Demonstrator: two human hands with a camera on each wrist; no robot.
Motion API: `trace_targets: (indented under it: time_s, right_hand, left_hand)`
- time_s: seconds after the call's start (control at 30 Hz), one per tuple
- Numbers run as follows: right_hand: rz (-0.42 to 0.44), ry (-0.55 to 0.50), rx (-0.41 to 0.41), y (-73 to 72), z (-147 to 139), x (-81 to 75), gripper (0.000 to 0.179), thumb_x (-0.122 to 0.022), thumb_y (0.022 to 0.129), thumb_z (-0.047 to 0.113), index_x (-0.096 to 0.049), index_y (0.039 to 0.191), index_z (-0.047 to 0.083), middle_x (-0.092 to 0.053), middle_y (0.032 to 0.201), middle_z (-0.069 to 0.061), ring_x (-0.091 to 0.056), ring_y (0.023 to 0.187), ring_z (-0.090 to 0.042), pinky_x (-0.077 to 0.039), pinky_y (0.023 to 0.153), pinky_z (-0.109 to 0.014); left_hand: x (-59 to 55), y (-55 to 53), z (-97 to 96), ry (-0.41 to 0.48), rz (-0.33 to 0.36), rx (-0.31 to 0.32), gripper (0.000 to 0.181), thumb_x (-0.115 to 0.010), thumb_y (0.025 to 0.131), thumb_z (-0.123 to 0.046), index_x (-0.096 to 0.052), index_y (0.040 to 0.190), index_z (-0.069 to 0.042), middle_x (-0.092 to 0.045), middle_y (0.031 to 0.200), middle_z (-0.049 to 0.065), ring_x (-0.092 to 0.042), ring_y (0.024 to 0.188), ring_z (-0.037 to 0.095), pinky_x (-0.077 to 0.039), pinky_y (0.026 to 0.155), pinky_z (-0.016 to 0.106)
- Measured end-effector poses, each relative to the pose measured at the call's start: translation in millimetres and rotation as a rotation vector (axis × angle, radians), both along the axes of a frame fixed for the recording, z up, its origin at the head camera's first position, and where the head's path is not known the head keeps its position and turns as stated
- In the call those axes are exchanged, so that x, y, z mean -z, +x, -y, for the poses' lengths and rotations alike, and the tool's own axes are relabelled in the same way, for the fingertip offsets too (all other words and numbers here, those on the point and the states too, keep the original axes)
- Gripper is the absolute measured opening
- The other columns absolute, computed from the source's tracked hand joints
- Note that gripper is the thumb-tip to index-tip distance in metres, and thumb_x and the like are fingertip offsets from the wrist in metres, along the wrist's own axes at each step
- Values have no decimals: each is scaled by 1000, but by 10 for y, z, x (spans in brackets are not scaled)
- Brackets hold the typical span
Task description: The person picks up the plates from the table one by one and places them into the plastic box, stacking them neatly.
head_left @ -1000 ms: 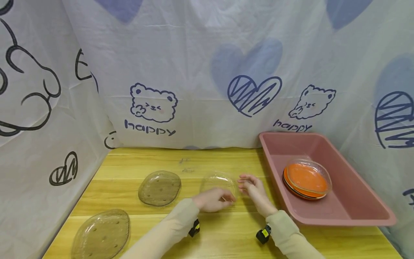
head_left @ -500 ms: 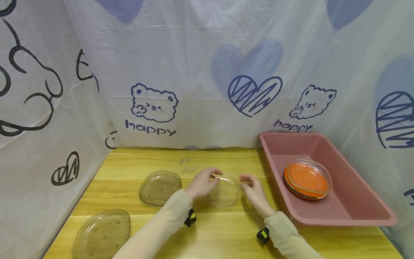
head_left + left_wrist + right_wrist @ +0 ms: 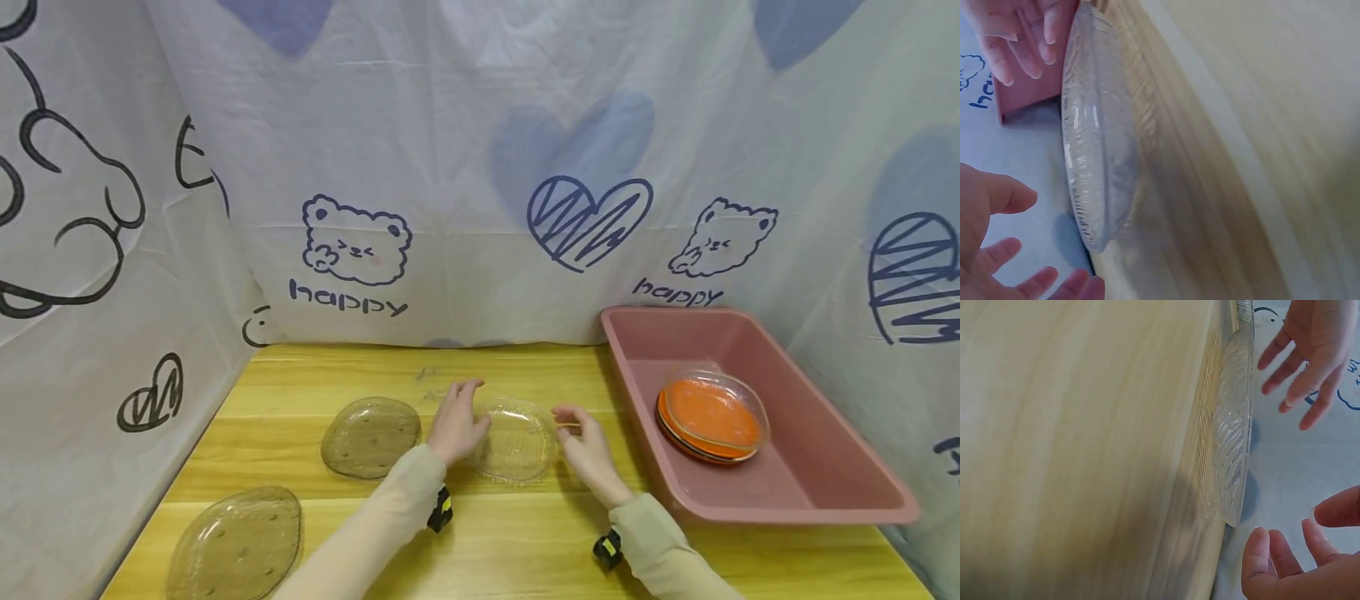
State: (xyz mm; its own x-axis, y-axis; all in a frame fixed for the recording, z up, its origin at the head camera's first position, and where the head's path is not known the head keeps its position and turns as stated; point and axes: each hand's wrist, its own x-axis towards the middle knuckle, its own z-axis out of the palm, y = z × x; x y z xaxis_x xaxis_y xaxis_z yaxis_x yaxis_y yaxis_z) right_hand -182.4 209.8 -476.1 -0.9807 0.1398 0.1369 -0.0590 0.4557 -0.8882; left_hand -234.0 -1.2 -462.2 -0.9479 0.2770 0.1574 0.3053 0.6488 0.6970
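A clear plate with a ridged rim (image 3: 516, 443) rests on the wooden table, between the two hands. My left hand (image 3: 453, 427) is at its left side, fingers spread and thumb toward the rim. In the left wrist view the left hand's fingers (image 3: 1013, 201) are loosely bent beside the clear plate (image 3: 1099, 134), with a gap between. On the plate's right, my right hand (image 3: 588, 450) hovers with relaxed, slightly bent fingers. The right wrist view shows that hand (image 3: 1300, 559) apart from the plate (image 3: 1234, 425), holding nothing.
Two brownish see-through plates (image 3: 371, 437) (image 3: 236, 546) lie to the left on the table (image 3: 517, 550). On the right stands a pink basin (image 3: 825, 492), holding orange plates (image 3: 675, 437) with a clear dish (image 3: 761, 421) on top. A printed cloth (image 3: 465, 167) hangs behind.
My left hand has gone from the plate's front edge over its back left rim and then out to its left side, uncovering the plate. The right hand has hardly moved.
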Motion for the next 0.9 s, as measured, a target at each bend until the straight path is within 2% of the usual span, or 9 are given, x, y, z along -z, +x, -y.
trace_targets:
  time_s: [0.1,0.17,0.3,0.43,0.5,0.73,0.9]
  right_hand:
    - [-2,7,3,5,1,11,35,-50,91,-6,-61,124,-6,-64,122,-28,-63,111,-39,-53,100,-51]
    - [0,10,3,8,1,13,35,-50,91,-6,-61,124,-6,-64,122,-28,-63,111,-40,-52,100,-51]
    - [5,9,-2,20,3,10,34,-50,92,-7,-60,125,-7,-63,122,-28,-62,112,-40,-52,101,-52]
    - [10,5,-1,29,5,9,35,-50,91,-6,-60,124,-7,-63,122,-29,-63,111,-40,-52,100,-49]
    - [14,4,3,34,4,7,35,-50,91,-6,-60,124,-7,-63,122,-29,-63,111,-39,-53,99,-48]
    - [27,12,1,50,-10,17,35,-50,92,-5,-59,126,-7,-62,123,-28,-63,111,-39,-53,100,-50]
    - [27,15,7,49,-17,20,35,-50,92,-5,-59,126,-7,-62,123,-28,-63,111,-38,-53,99,-49]
  left_hand:
    - [74,-14,-2,-35,-1,-23,56,-64,95,-12,-45,146,0,-51,138,27,-59,114,39,-53,96,53]
    - [113,-17,-10,-59,12,-38,58,-65,94,-14,-45,146,1,-52,135,29,-59,112,40,-53,95,53]
    - [162,-13,-26,-110,51,-48,61,-66,94,-15,-42,148,1,-52,132,30,-62,101,40,-55,85,52]
    - [207,-22,-48,-143,79,-39,64,-67,95,-16,-40,150,1,-52,131,30,-62,83,33,-55,72,47]
    - [228,-34,-61,-148,85,-35,64,-67,95,-16,-39,150,1,-52,131,30,-60,79,30,-55,69,45]
    - [270,-58,-93,-149,95,-34,62,-68,93,-8,-42,148,-2,-55,131,29,-64,85,34,-56,73,47]
    - [303,-58,-100,-137,108,-33,59,-63,94,0,-42,149,-4,-56,131,28,-65,87,36,-55,75,47]
